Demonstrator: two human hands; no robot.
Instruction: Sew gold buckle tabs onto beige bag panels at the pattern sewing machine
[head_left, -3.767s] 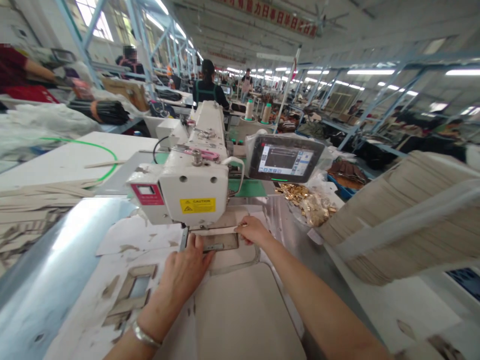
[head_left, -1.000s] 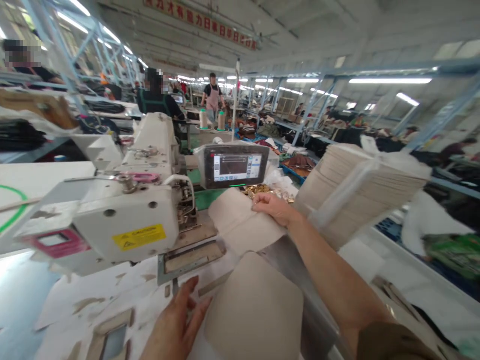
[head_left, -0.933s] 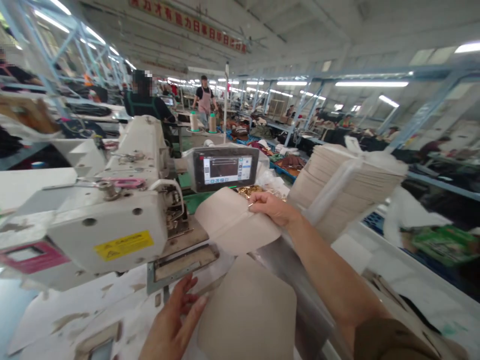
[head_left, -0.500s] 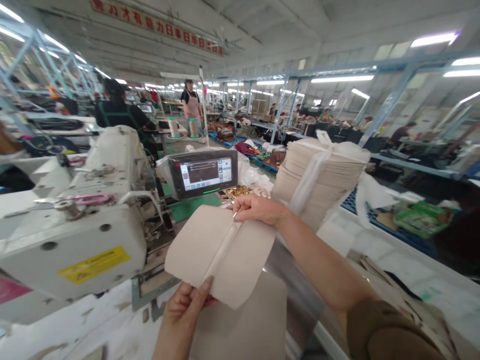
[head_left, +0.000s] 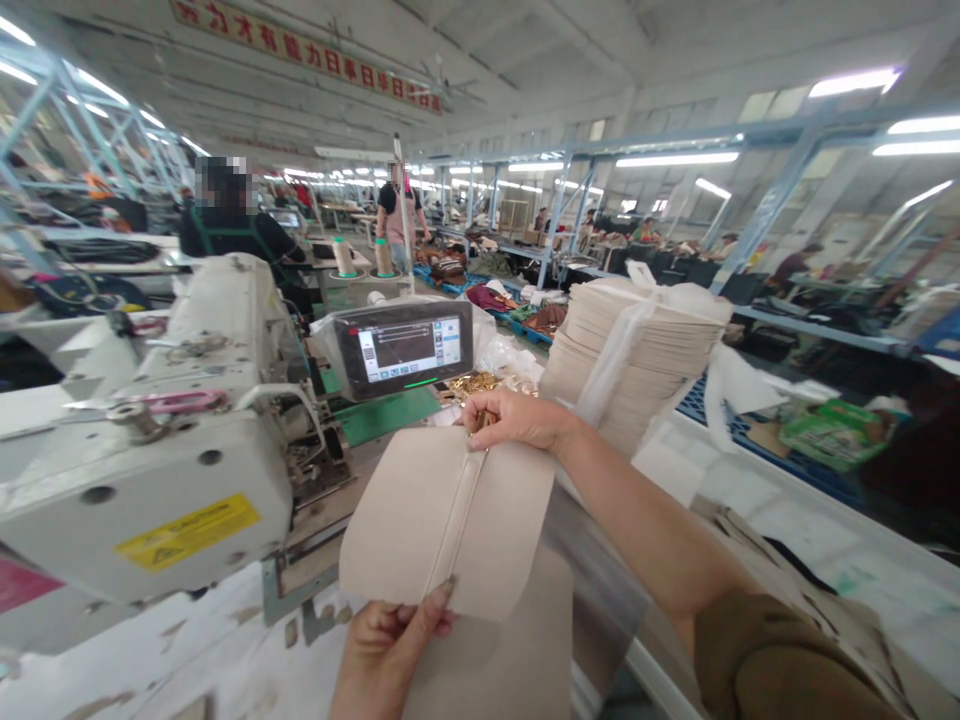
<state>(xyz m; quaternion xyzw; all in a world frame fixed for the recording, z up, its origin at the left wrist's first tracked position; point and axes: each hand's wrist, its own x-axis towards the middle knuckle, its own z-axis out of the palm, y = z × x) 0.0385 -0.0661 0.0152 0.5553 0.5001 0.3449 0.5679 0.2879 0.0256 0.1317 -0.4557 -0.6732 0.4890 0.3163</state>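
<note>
A beige panel [head_left: 397, 510], leather-like, with a narrow raised strip [head_left: 457, 520] down its middle, is held up in front of me. My left hand [head_left: 405, 630] pinches its lower edge, the thumb lying on the bottom end of the strip. At the top end of the strip, my right hand [head_left: 514, 420] is closed on a small gold-coloured metal fitting [head_left: 487, 418], mostly hidden by the fingers. Beneath the held panel lies another beige panel [head_left: 517, 650].
To the left stands a white sewing machine [head_left: 187, 450], with a lit control screen [head_left: 405, 345] beyond it. Gold metal fittings [head_left: 476, 383] lie behind my right hand. A tied stack of beige pieces [head_left: 630, 350] rises at right. Two people [head_left: 240, 230] are farther off.
The panel has turned slightly, its strip now more upright. My left hand has moved right and a little down with the lower edge. More of the gold fitting shows in my right hand.
</note>
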